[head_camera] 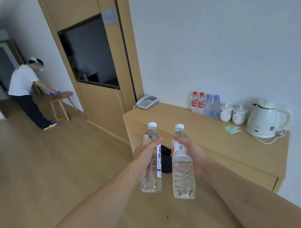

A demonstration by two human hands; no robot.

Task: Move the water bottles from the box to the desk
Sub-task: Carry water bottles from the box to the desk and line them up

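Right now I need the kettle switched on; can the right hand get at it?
Probably not yet: the right hand grips a water bottle, and the kettle stands farther along the desk.

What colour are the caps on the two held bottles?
Both caps are white, seen in the head view.

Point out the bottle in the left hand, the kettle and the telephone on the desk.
Bottle in the left hand (154,180): head view, on the clear lower body below the fingers.
Kettle (263,120): head view, on the white body.
Telephone (147,101): head view, on the keypad.
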